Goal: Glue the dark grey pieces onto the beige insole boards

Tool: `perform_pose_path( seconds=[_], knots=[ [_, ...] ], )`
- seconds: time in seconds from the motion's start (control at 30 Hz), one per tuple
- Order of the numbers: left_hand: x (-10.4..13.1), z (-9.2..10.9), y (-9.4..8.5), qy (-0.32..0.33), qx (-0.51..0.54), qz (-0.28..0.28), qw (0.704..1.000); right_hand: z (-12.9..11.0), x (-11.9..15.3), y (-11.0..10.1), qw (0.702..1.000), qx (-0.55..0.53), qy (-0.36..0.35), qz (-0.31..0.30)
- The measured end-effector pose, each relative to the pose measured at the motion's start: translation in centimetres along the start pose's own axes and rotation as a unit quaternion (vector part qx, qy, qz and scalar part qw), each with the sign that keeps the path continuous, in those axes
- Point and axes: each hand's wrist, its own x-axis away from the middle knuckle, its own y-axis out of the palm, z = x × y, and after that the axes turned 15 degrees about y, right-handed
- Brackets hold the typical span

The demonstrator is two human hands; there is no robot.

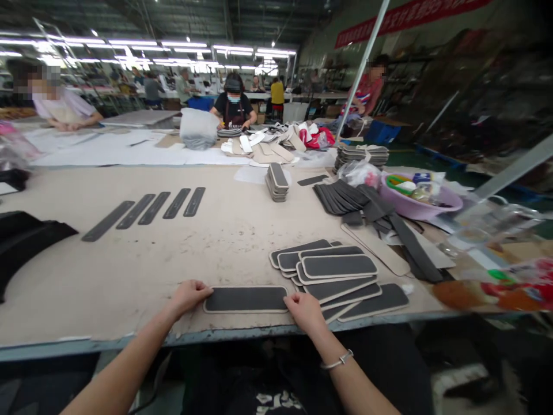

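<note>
A long dark grey panel with a beige border (245, 299) lies at the table's front edge, between my two hands. My left hand (190, 297) pinches its left end, fingers closed. At the opposite end, my right hand (305, 310) has thumb and fingers closed on the corner. Just beyond the right hand is a loose, fanned heap of matching panels (339, 266). Farther left, several narrow dark strips (153, 208) lie slanted in a row.
A small neat stack of bordered pieces (277, 181) stands mid-table. Black strips (341, 199) and a purple basin (421, 202) of items sit to the right. A black curved piece (30, 242) lies at left. Across the table, a person in a dark shirt (233, 109) sits working.
</note>
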Motion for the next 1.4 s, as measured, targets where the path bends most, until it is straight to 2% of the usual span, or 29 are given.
perform_pose_path(
  seconds=[0.2, 0.47, 0.7, 0.97, 1.17, 1.4],
  knots=[
    [0.0, 0.1, 0.5, 0.003, -0.059, -0.007, 0.998, 0.1, 0.1, -0.1, 0.999, 0.033, -0.009, -0.009],
    [-0.4, 0.9, 0.6, 0.024, -0.156, -0.031, 0.987, 0.0, 0.1, 0.1, 1.0, 0.017, 0.005, 0.009],
    [-0.5, 1.5, 0.1, 0.034, -0.187, -0.058, 0.98, -0.5, 0.2, 0.0, 0.999, 0.015, 0.023, 0.02],
    [-0.3, 2.0, 0.0, 0.019, -0.189, -0.067, 0.979, -0.4, 0.2, 0.2, 0.999, 0.018, 0.027, 0.033],
    [-0.2, 1.9, 0.0, 0.0, -0.162, -0.052, 0.985, -0.1, 0.0, 0.5, 0.999, 0.006, 0.013, 0.031],
    [-0.2, 1.8, -0.1, 0.008, -0.134, -0.05, 0.99, -0.1, 0.0, 0.6, 0.999, -0.002, 0.013, 0.036]
  ],
)
